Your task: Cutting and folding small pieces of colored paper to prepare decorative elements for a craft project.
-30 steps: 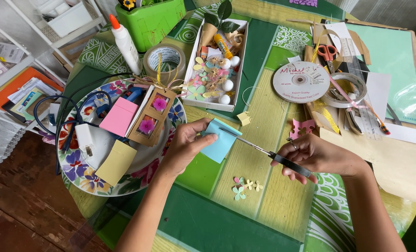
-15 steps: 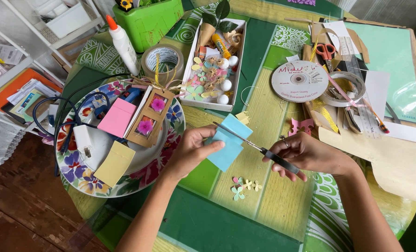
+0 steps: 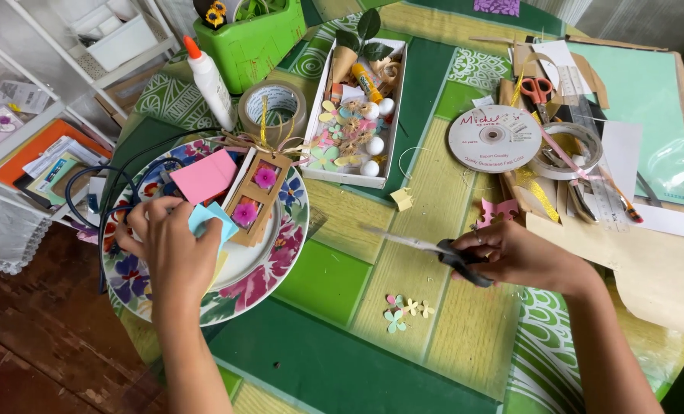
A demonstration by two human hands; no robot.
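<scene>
Blue paper is being pinched in the fingers of the left hand, which is being held over the flowered plate, where a pink card and a brown tag with magenta flowers are also being kept together (apparently as a holding spot for cut pieces). Scissors are being gripped by the right hand, fingers curled around the dark handles, blades being pointed left and kept low over the table. Small paper flowers are lying just below the scissors.
</scene>
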